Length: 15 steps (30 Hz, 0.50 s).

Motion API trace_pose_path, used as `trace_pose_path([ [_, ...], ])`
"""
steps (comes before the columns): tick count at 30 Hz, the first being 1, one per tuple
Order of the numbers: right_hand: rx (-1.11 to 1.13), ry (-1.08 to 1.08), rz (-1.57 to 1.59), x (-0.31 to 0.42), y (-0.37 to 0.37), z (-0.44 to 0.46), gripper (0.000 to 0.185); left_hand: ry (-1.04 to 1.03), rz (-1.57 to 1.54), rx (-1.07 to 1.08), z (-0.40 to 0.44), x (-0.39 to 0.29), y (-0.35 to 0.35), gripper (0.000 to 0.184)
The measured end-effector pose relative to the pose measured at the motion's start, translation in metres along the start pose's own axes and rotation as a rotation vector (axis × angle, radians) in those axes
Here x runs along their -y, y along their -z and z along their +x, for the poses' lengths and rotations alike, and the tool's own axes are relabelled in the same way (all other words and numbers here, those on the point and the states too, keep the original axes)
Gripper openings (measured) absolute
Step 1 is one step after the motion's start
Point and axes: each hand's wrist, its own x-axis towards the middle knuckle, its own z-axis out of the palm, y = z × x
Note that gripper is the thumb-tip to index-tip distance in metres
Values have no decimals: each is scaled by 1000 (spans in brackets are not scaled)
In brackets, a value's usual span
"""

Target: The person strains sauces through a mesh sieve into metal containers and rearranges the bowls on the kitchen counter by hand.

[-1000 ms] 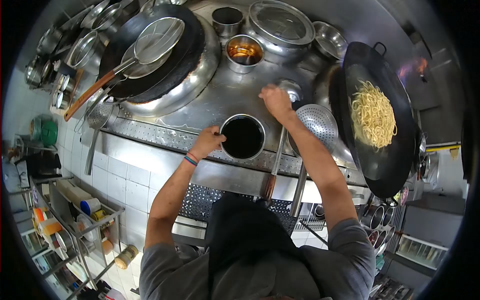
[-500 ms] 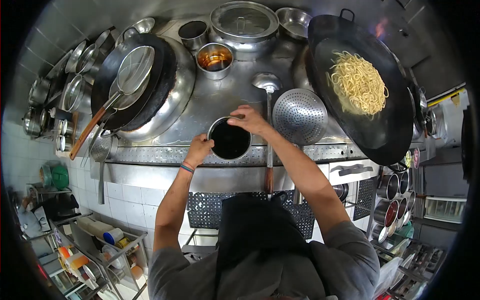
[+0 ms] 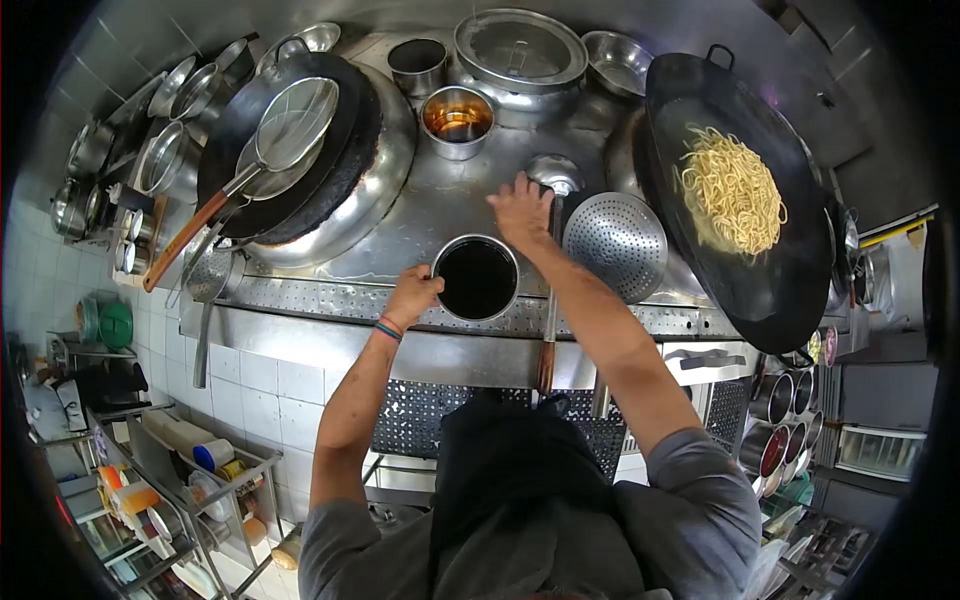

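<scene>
My left hand (image 3: 415, 297) grips the rim of a round metal pot (image 3: 438, 262) on its left side. Dark, nearly black liquid (image 3: 478, 280) fills much of that pot, which is at the front of the steel cooktop. Beyond the pot, my right hand (image 3: 522, 212) reaches over the cooktop, fingers spread and nothing in them. Close to its fingertips is the bowl of a long ladle (image 3: 556, 172); whether they touch, I cannot tell. The ladle's wooden handle end (image 3: 546, 368) points toward me. Right of it lies a round perforated skimmer (image 3: 615, 245).
A large black wok (image 3: 700, 275) on the right holds a heap of noodles (image 3: 735, 190). Another wok (image 3: 222, 160) on the left carries wire strainers (image 3: 297, 125). Behind are a cup of amber liquid (image 3: 457, 122), a lidded pot (image 3: 522, 52) and metal bowls.
My right hand has left the pot's rim and moved forward toward the ladle's bowl, its fingers spreading. My left hand stays on the pot. The whole view has shifted slightly.
</scene>
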Motion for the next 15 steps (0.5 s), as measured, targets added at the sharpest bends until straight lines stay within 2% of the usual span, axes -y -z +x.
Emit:
trace_pose_path([
  [1,-61,28,-1,-16,1,2,36,3,-7,-4,-4,-7,-1,12],
  [4,-173,207,450,-46,16,-6,25,24,7,-33,0,-5,-5,15],
  [7,-221,26,427,-46,49,-50,23,17,45,-77,8,4,-5,16],
  [8,-154,-11,381,-50,66,-69,22,10,60,-87,9,5,-5,16],
  [11,-135,-120,590,-70,86,-127,27,9,-9,-87,3,-4,-10,17],
  [14,-350,-4,584,-102,95,-201,36,-28,18,-78,2,-5,-5,18],
  [15,-325,-71,617,-111,101,-228,37,-41,48,-64,3,-5,2,20],
])
